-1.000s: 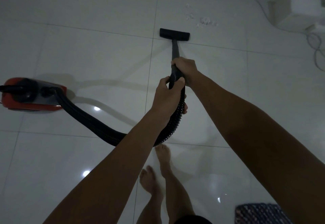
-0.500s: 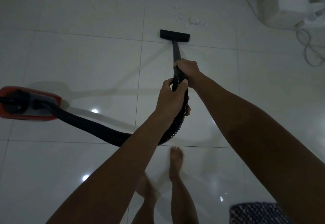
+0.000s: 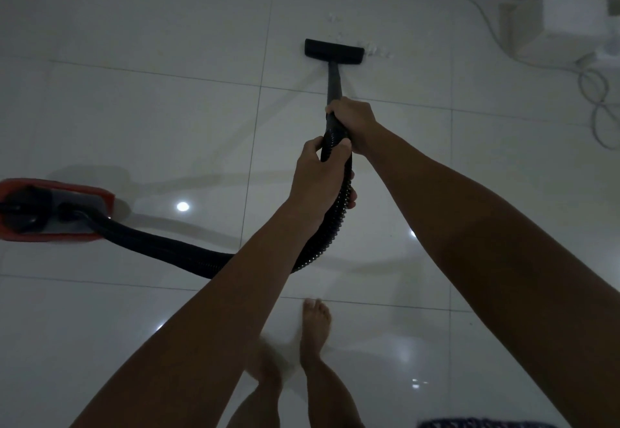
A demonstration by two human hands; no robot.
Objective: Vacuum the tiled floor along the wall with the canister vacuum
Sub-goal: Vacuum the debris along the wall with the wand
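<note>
Nozzle at the edge of the debris, most of the wall strip judged left to do.

The floor nozzle (image 3: 333,52) sits flat on the tiled floor (image 3: 167,115), its right end touching white crumbs (image 3: 377,50); more specks lie just beyond it toward the wall. One right hand (image 3: 352,122) grips the wand (image 3: 333,83) behind the nozzle, fingers curled round it; one left hand (image 3: 318,179) wraps the single ribbed hose (image 3: 161,243) just behind that. One red canister (image 3: 50,209) rests well left of the nozzle; one white box (image 3: 560,24) and loose cables (image 3: 600,98) lie to its right.

No legible text anywhere.
</note>
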